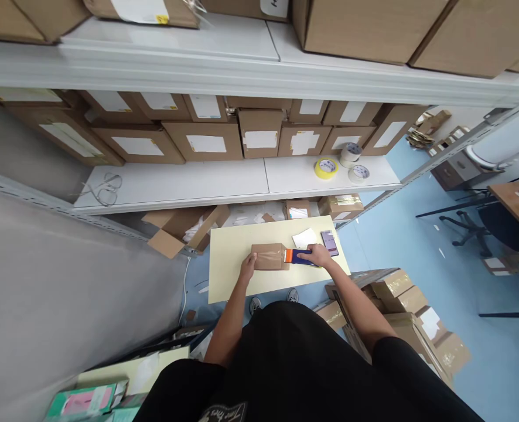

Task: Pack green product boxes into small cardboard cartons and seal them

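A small brown cardboard box [267,261] lies on the pale yellow table [231,243], with a shiny strip of tape along its top. My left hand [248,268] grips the left end of the box, fingers closed at its edge. From the right, my right hand [318,256] is wrapped around a blue tape dispenser [301,257], whose orange front end meets the right end of the box. Behind that hand lie a white paper [304,238] and a phone [329,242].
Above the table's far side runs a white shelf [189,181] with labelled boxes [213,140], a yellow tape roll [325,168] and two pale rolls. An open carton [169,241] stands at the table's left. Stacked cartons [406,293] are on the right floor.
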The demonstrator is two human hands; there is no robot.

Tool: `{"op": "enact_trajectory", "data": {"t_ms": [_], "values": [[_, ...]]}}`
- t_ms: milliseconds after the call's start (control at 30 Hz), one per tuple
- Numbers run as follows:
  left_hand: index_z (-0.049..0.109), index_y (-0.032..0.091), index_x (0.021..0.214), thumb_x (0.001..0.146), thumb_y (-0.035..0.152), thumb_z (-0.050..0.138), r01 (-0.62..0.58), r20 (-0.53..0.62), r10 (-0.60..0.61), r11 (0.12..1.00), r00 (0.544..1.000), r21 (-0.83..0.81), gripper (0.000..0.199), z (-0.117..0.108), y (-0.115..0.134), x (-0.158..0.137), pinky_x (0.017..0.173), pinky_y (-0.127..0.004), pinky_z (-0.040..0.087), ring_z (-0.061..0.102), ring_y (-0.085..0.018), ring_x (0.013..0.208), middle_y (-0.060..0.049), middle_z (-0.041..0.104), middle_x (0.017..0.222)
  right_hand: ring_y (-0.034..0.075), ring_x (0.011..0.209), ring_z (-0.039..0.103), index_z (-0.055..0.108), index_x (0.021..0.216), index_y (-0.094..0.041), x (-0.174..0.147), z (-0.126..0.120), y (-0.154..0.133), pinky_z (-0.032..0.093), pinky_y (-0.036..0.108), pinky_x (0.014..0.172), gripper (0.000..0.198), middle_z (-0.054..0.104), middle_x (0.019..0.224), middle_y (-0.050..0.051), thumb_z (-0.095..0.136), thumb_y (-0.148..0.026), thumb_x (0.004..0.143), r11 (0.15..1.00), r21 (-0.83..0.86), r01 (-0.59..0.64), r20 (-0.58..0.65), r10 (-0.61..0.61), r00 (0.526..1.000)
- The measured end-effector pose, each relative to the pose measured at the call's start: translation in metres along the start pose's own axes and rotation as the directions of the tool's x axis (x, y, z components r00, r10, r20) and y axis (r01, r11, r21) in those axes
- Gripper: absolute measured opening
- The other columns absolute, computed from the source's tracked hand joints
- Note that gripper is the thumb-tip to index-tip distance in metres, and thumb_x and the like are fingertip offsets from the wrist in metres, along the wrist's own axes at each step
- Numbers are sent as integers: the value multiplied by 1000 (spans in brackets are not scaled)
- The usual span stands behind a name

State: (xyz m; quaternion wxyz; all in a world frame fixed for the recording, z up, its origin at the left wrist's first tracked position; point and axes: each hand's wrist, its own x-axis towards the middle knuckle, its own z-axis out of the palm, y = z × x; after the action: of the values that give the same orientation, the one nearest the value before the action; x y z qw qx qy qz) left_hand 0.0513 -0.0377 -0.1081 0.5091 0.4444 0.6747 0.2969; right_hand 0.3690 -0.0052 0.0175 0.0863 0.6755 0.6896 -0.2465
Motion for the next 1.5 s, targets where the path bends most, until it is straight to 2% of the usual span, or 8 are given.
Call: {"op": "enact_trajectory", "data": {"t_ms": [233, 367, 500, 733, 900, 1133, 1267, 1500], "values": [[57, 15, 146, 102, 52, 46, 173, -276, -136, 978, 952, 114, 58, -81, -21, 10, 115, -46, 42, 56, -33, 136, -16, 66, 142, 22, 93, 71, 75, 95, -23, 22, 29, -126, 42, 25, 68, 57, 79, 98, 8, 56, -77, 91, 993, 35, 112, 19, -113, 993], [62, 21, 142, 102, 55, 43, 73, -224, -47, 991, 974, 109, 55, -87, -24, 6, 112, -40, 44, 60, -29, 131, -10, 68, 140, 26, 103, 72, 76, 102, -22, 34, 42, -187, 48, 27, 76, 62, 78, 108, 12, 54, -79, 90, 990, -25, 137, 62, -135, 989], [60, 18, 144, 102, 59, 43, 140, -155, -127, 987, 980, 81, 62, -72, -34, 4, 107, -42, 47, 64, -31, 127, -14, 71, 135, 28, 107, 73, 77, 109, -18, 39, 51, -211, 51, 31, 84, 61, 77, 114, 16, 60, -74, 89, 985, -115, 131, 100, -120, 988], [44, 18, 158, 104, 62, 33, 141, -132, -133, 989, 982, 48, 71, -18, -38, 10, 107, -40, 47, 62, -29, 132, -15, 64, 145, 29, 106, 73, 77, 110, -17, 44, 52, -174, 52, 32, 84, 70, 77, 114, 17, 57, -80, 87, 985, -158, 65, 100, -50, 994], [37, 18, 162, 105, 62, 29, 120, -78, -108, 978, 991, 172, 72, 9, -28, 16, 103, -45, 50, 71, -32, 117, -17, 74, 126, 28, 105, 73, 77, 108, -17, 46, 40, -132, 52, 30, 82, 67, 78, 112, 16, 58, -78, 88, 983, -173, 69, 94, -53, 994], [38, 18, 162, 105, 64, 29, 112, -105, -84, 950, 991, 291, 74, 11, -31, 21, 98, -42, 54, 74, -31, 104, -13, 78, 117, 33, 105, 71, 77, 111, -15, 33, -2, -23, 51, 34, 82, 60, 76, 114, 19, 65, -70, 88, 971, -239, -26, 93, 50, 994], [37, 25, 163, 106, 62, 29, 114, -98, -90, 950, 991, 291, 69, 10, -35, 23, 102, -41, 53, 73, -30, 113, -9, 77, 123, 35, 103, 69, 78, 110, -16, 19, -14, 30, 51, 38, 81, 52, 76, 113, 20, 68, -63, 90, 966, -232, -116, 79, 137, 987], [45, 23, 158, 107, 53, 35, 92, -43, -85, 969, 995, 228, 61, -12, -37, 32, 116, -36, 44, 58, -26, 138, -7, 61, 150, 31, 97, 69, 78, 108, -12, 19, -6, 18, 47, 35, 77, 57, 76, 111, 21, 70, -65, 88, 974, -187, -126, 43, 137, 990]]}}
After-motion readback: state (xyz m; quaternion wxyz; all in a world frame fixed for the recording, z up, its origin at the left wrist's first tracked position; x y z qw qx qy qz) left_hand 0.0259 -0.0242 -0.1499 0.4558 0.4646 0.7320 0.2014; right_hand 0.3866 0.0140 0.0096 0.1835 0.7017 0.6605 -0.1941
